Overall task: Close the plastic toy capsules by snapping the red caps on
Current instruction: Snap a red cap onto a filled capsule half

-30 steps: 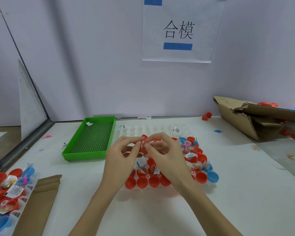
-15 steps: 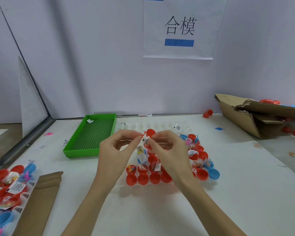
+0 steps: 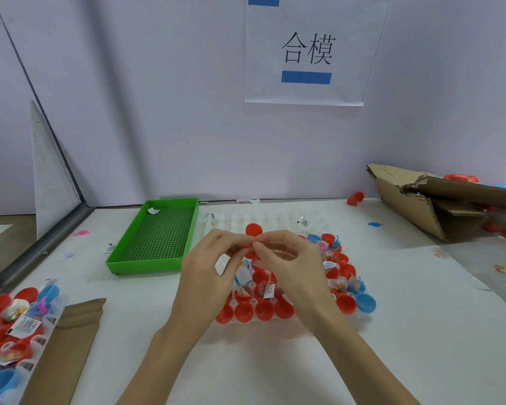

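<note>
Together, both hands, left (image 3: 208, 267) and right (image 3: 289, 264), pinch one red-capped capsule (image 3: 252, 232) between curled fingertips.

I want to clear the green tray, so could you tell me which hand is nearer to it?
Left. The left hand sits just right of the green tray; the right hand is farther right, beyond it.

Capsule tray (image 3: 275, 318) sits centre of the table (image 3: 421, 331) — mesh tray (image 3: 158, 238) behind-left, cardboard box (image 3: 438, 206) far right.
</note>
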### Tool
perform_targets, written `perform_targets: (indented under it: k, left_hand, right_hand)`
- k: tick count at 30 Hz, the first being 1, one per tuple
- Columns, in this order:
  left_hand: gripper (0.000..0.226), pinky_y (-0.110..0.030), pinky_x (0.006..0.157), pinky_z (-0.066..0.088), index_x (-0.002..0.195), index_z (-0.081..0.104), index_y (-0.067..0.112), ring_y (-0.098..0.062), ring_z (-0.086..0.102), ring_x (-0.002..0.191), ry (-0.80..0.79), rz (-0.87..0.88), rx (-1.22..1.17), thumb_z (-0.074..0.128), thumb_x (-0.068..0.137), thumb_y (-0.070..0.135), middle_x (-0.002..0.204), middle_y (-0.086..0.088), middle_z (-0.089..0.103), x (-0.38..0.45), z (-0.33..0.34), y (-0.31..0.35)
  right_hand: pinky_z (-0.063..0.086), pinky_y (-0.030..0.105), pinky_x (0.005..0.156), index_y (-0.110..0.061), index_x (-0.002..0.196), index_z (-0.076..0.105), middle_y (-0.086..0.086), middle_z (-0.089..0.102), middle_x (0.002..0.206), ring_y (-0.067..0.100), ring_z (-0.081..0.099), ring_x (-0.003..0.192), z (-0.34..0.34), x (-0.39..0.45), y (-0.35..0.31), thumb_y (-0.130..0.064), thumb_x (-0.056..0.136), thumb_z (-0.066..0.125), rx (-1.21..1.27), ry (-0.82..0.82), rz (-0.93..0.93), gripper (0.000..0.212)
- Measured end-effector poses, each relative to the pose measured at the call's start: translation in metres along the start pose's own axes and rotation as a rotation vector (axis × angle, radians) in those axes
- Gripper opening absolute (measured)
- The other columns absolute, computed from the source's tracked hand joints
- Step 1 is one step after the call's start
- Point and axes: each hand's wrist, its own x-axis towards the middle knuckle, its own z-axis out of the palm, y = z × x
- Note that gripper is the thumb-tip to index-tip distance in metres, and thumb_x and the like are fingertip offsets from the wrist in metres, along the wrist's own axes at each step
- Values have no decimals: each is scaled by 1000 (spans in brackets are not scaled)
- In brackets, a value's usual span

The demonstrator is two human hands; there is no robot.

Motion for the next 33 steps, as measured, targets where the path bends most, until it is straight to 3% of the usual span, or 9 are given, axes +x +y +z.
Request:
perform_targets:
  k: [4, 8, 13, 18, 21, 24, 27, 33]
  left_hand:
    - [29, -16, 86, 51, 110, 74, 27, -13, 71, 94, 24, -174, -106, 81, 88, 10, 92, 12, 74, -1, 2, 0]
    - [16, -29, 86, 58, 103, 80, 23, -16, 71, 97, 34, -141, -119, 81, 90, 13, 102, 9, 70, -1, 4, -2]
    - [24, -24, 85, 58, 105, 82, 25, -12, 73, 95, -2, -85, -111, 79, 90, 7, 101, 10, 73, -2, 5, -2]
    - [24, -19, 85, 55, 104, 82, 21, -12, 72, 94, 0, -78, -131, 77, 91, 1, 102, 11, 73, -2, 5, -3]
    - [34, -20, 86, 57, 116, 77, 24, -14, 75, 96, -34, -165, -264, 74, 93, 0, 102, 10, 76, -1, 5, 0]
    - [46, -16, 82, 57, 129, 69, 33, -12, 77, 94, -51, -227, -358, 72, 95, 2, 106, 10, 76, -2, 4, 3]
    - [54, -18, 77, 59, 134, 64, 41, -10, 77, 95, -38, -210, -362, 72, 96, 3, 109, 11, 76, -2, 3, 6]
    - [23, -20, 80, 59, 101, 81, 27, -15, 76, 100, -18, -185, -367, 77, 91, 6, 102, 9, 78, -1, 5, 0]
  right_hand:
    - [57, 14, 69, -26, 95, 79, -14, 78, 87, 3, 74, 87, 2, 0, 1, -18, 92, 75, -7, -5, 24, 9]
    - [58, 16, 69, -25, 95, 79, -12, 78, 87, 4, 75, 88, 2, 0, 1, -17, 93, 75, 15, -11, 56, 10]
    - [60, 18, 71, -27, 105, 73, -11, 78, 88, 7, 76, 87, 2, -3, -1, -18, 95, 72, 64, -11, 87, 14]
    - [59, 18, 69, -26, 123, 60, -2, 77, 95, 12, 77, 88, 5, -3, -5, -27, 103, 60, 244, -18, 245, 20]
    - [58, 17, 70, -18, 114, 71, -6, 79, 91, 13, 77, 89, 2, -1, -8, -24, 105, 54, 234, -81, 271, 19]
    - [58, 16, 70, -24, 100, 73, -10, 79, 88, 11, 77, 87, 1, -2, -9, -24, 103, 58, 209, -87, 261, 16]
    - [58, 15, 71, -24, 100, 74, -10, 79, 88, 10, 77, 85, 2, -3, -9, -32, 102, 60, 173, -63, 231, 16]
    - [61, 21, 77, -22, 119, 70, -5, 79, 97, 14, 78, 86, 4, -6, -10, -34, 99, 63, 205, -25, 191, 24]
